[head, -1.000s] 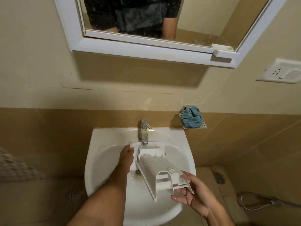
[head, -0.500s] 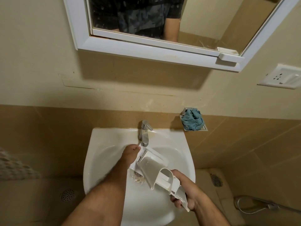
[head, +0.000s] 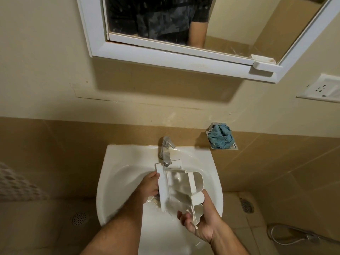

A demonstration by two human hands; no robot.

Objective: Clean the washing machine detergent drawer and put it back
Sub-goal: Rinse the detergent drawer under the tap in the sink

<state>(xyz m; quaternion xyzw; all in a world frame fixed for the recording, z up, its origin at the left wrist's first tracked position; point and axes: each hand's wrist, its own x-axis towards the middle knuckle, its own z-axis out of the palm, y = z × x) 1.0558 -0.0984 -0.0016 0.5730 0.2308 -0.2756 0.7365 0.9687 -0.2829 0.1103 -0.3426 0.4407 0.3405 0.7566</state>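
- The white detergent drawer (head: 181, 190) is held tilted over the sink (head: 117, 181), under water running from the tap (head: 166, 151).
- The right hand (head: 204, 223) grips its near end, fingers wrapped round it.
- The left hand (head: 150, 187) presses its left side; those fingers are mostly hidden.
- A blue cloth (head: 220, 138) sits on a wall holder.
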